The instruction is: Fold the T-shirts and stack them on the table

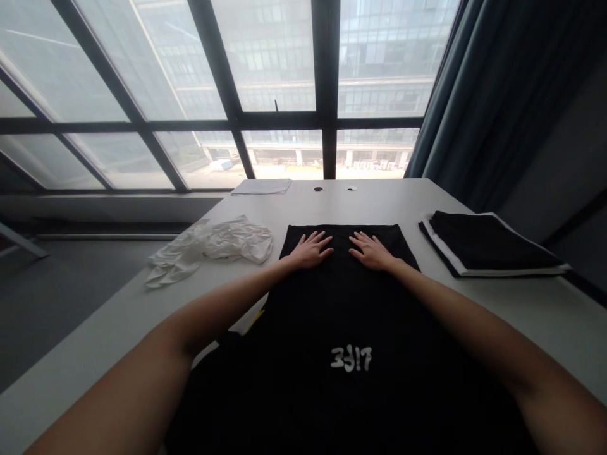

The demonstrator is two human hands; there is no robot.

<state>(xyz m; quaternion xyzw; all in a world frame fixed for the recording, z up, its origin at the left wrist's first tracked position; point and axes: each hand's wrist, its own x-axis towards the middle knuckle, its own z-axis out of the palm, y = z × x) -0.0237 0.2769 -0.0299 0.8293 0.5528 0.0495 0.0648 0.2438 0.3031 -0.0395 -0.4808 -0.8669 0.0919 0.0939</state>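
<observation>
A black shirt with small white lettering lies spread flat on the white table, reaching from the near edge toward the middle. My left hand rests palm down near the shirt's far edge, fingers stretched out. My right hand lies flat beside it, a short gap between the two, fingers also spread. Neither hand holds anything.
A crumpled white garment lies left of the shirt. A stack of folded black and white clothes sits at the right. Papers lie at the far edge by two cable holes. Large windows stand behind, a dark curtain at right.
</observation>
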